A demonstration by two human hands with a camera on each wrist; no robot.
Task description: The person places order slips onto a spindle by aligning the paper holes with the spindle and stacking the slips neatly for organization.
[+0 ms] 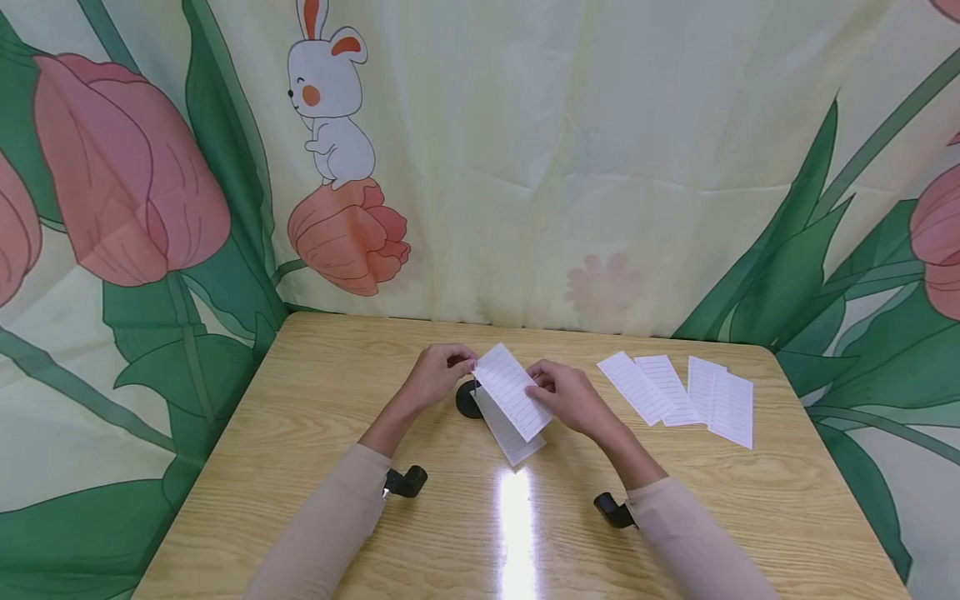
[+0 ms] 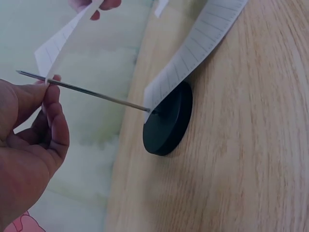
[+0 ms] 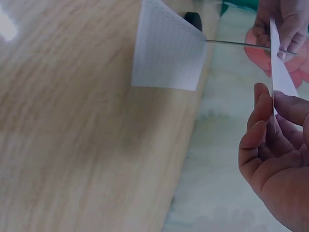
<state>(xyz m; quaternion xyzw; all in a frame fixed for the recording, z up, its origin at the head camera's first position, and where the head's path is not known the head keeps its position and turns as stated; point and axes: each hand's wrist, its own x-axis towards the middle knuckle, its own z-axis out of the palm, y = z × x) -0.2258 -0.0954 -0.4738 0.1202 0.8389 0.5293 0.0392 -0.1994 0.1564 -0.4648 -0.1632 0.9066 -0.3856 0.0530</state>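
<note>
A bill spike with a round black base (image 2: 169, 126) and a thin metal rod (image 2: 99, 95) stands on the table. My left hand (image 1: 441, 375) pinches the corner of a lined paper slip (image 1: 513, 387) at the rod, whose pointed tip sticks out past the slip in the left wrist view. With thumb and fingers, my right hand (image 1: 567, 398) holds the same slip by its right edge. Lower down, another lined slip (image 3: 169, 53) sits on the rod close to the base, its free end spreading out over the table. The upper slip partly covers it in the head view.
Several lined paper slips (image 1: 731, 408) lie overlapping on the right side of the wooden table (image 1: 300, 467). Behind its back edge hangs a curtain (image 1: 480, 167) printed with tulips and a rabbit. Black wrist devices (image 1: 406, 482) show by both sleeves.
</note>
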